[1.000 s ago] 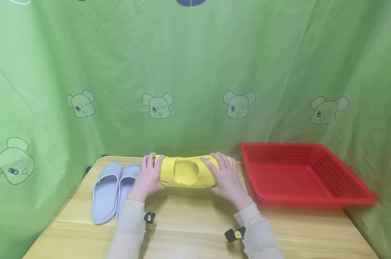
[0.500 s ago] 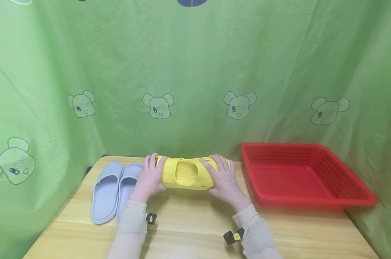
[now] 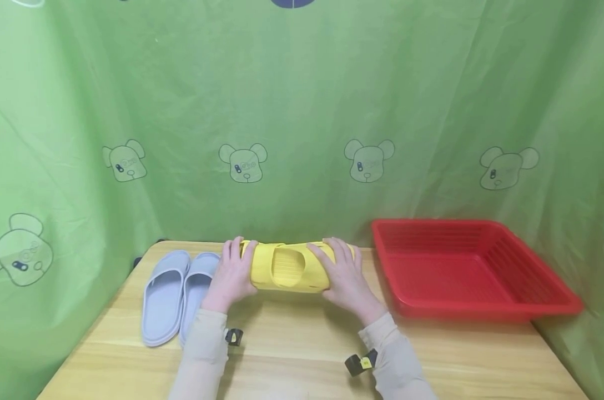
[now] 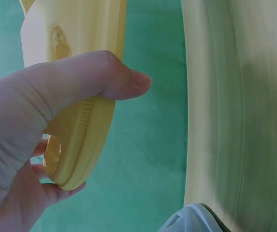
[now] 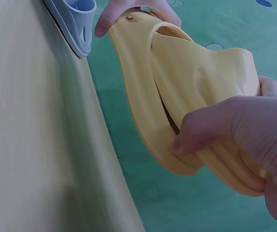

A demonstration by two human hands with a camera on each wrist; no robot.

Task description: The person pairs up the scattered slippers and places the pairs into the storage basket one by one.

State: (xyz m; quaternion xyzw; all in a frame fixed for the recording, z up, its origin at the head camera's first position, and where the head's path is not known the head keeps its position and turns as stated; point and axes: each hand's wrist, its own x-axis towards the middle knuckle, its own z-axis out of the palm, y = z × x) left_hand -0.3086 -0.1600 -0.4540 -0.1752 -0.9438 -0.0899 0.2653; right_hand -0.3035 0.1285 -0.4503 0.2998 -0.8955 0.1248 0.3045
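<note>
Both hands hold a pair of yellow slippers (image 3: 288, 269) pressed together, lying sideways just above the wooden table (image 3: 292, 350). My left hand (image 3: 230, 276) grips their left end, thumb over the sole edge (image 4: 87, 125) in the left wrist view. At the right end my right hand (image 3: 346, 278) curls its fingers round the stacked yellow slippers (image 5: 186, 96). The far hand (image 5: 133, 9) shows at the top of the right wrist view.
Two pale blue slippers (image 3: 174, 294) lie side by side on the table's left. A red plastic basket (image 3: 469, 272) stands at the right, nothing visible inside. A green cloth with bear prints (image 3: 302, 111) hangs behind and to the sides.
The yellow slippers have been squeezed a little closer together and turned slightly; both hands stay on their ends. Nothing else has moved.
</note>
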